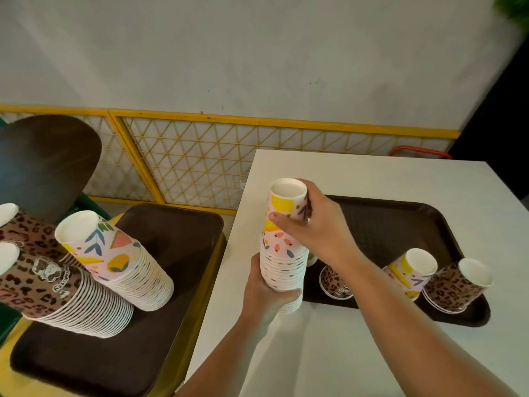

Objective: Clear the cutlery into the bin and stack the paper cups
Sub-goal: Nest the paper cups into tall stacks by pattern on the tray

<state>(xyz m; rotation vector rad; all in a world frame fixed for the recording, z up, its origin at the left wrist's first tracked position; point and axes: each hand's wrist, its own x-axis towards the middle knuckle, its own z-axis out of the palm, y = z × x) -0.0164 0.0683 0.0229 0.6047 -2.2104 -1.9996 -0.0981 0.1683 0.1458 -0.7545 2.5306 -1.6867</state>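
Left hand [267, 293]: curled round the base of the held cup stack [282, 262], above the white table [372, 353] edge.
Right hand [312, 224]: top cup [287, 200] gripped, thumb in front.
Table tray [400, 224]: three upturned cups [412, 272] are seen.
Side tray [160, 253]: floral stack [120, 259] and leopard stack [54, 290] are leaned together.
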